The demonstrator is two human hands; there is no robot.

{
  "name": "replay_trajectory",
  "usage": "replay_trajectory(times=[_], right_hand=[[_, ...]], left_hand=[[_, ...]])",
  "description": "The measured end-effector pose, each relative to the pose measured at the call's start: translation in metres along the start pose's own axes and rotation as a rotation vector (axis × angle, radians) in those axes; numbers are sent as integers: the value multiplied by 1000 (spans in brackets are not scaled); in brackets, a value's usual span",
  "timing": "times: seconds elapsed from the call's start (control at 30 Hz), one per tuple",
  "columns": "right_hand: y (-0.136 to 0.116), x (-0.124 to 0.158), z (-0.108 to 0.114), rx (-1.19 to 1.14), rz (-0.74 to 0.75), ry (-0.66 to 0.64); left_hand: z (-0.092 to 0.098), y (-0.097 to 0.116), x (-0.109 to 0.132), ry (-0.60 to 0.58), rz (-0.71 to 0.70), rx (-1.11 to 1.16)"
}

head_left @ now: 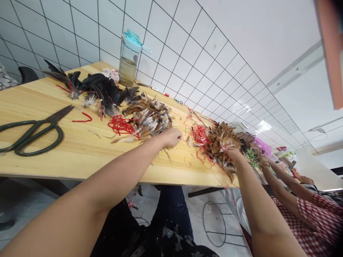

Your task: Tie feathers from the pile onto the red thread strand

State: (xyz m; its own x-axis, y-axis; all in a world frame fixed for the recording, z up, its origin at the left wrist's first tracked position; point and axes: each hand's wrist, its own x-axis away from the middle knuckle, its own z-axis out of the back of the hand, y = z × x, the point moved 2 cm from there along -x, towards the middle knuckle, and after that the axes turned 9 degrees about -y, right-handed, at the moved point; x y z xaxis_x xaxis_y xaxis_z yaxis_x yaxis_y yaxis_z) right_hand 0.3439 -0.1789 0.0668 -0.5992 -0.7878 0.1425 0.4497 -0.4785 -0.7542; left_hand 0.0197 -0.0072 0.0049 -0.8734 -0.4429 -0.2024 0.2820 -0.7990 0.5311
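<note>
My left hand (173, 137) is curled closed on the wooden table, beside a pile of brown and white feathers (151, 116); whatever may be inside its fingers is hidden. Farther right, my right hand (232, 154) pinches feathers at the front of a second, browner heap of feathers (223, 135). A tangle of red string (200, 135) lies against that heap's left side, with strands trailing over the table edge. Another bundle of red string (122, 125) touches the brown-and-white pile.
Black feathers (100, 87) and large scissors (40, 130) lie on the left. A lidded bottle (128, 62) stands by the tiled wall, near a red-and-white marker (160, 91). On the right, a co-worker's arms (284, 182) reach over the table; a metal stool (214, 225) is below.
</note>
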Motion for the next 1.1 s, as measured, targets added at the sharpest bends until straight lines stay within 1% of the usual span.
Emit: replay_trajectory(times=[0.1, 0.13, 0.3, 0.4, 0.5, 0.6, 0.67, 0.7, 0.73, 0.8, 0.93, 1.03, 1.1], right_hand=[[10, 0, -3, 42, -134, -36], [11, 0, -3, 48, -158, -36], [4, 7, 3, 30, -191, 10], [-5, 10, 11, -5, -159, 48], [-18, 11, 22, -42, -79, 89], [-36, 10, 31, -76, 12, 130], [-53, 10, 31, -95, 60, 137], [-63, 11, 28, -104, 92, 128], [-74, 11, 22, -117, 155, 115], [-102, 13, 6, -127, 278, 56], [-167, 18, -39, -66, 454, -79], [-216, 21, -75, -54, 654, -171], [-244, 24, -101, -53, 775, -251]], left_hand=[[-1, -1, 0, 8, -2, 23], [-1, -1, 0, 9, -2, 28], [0, 0, 2, -8, -6, 14], [2, 1, 2, -2, -10, -5], [4, 3, 1, 33, -16, -16], [4, 10, 0, 109, -66, 25], [3, 19, 1, 169, -135, 112], [2, 25, 1, 188, -173, 168], [1, 31, 2, 193, -207, 223], [-1, 42, 5, 171, -264, 320], [-3, 59, 11, 50, -326, 464], [1, 66, 14, -45, -351, 606], [2, 70, 16, -118, -363, 732]])
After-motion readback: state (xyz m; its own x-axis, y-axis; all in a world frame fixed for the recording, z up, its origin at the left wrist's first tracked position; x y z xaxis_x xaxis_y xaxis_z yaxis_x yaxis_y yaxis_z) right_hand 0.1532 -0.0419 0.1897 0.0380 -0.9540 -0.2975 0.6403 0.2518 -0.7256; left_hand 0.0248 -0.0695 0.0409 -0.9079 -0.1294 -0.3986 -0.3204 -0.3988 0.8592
